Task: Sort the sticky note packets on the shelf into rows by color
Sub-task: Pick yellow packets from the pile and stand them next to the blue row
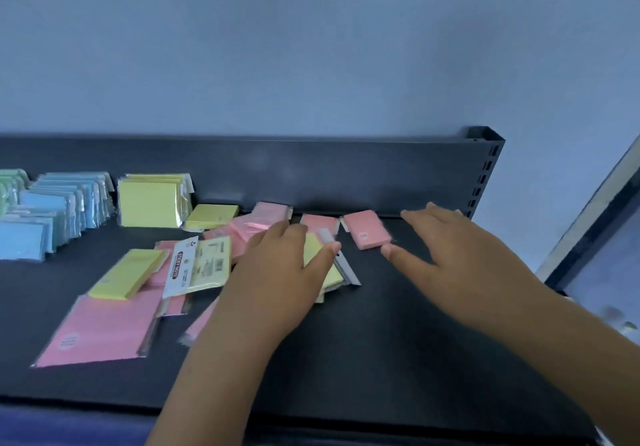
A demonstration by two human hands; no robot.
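Left hand: (277, 272) palm down on a yellow sticky note packet (329, 269), fingers spread over it, thumb along its right edge; pressing or sliding, no pinch visible.
Right hand: (446, 248) open, fingers splayed, hovers over bare shelf; thumb tip just beside a small pink packet (367, 232), contact not certain. Holds nothing.
Near the hands: two more pink packets (318, 222) against the back panel, roughly in line with the small one; looks like a pink row started.
Unsorted pile: left of the left hand, pink and yellow mixed and overlapping; a face-down yellow packet (199, 265) with printed label, a large pink packet (100, 329) at the front.
Sorted rows: yellow stack (150, 200), blue row (55, 210), green row (8, 186) at far left, standing on edge.
Surface: dark shelf (381, 341).
Step (judged): pulling yellow out of the pink and yellow mix.
Next move calls for: lifting the yellow packet's edge off the flat shelf to grip it, then carrying it left to the yellow stack without dragging pink ones along.
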